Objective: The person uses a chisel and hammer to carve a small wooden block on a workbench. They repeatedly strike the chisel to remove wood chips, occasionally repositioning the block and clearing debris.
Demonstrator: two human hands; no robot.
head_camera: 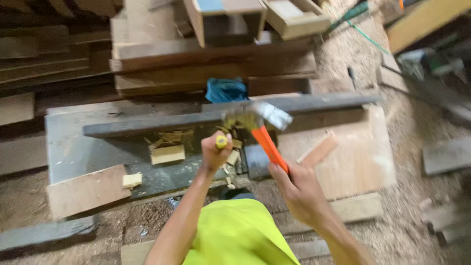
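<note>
Two hands busy, left hand (214, 153) clenched on yellow-topped chisel (222, 142), probably, right hand (298, 188) gripping orange-handled hammer (265, 128), blurred head just above chisel, over table (68, 147).

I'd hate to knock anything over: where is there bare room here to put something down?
The pale board right of the hammer is mostly bare, apart from one small wood strip. The grey slab's left end is open too. It is crowded around the left hand, where offcuts and chips lie, and at the stacked planks behind.

Dim, soft indoor light; motion blur smears the hammer (257, 118) and frame edges.
</note>
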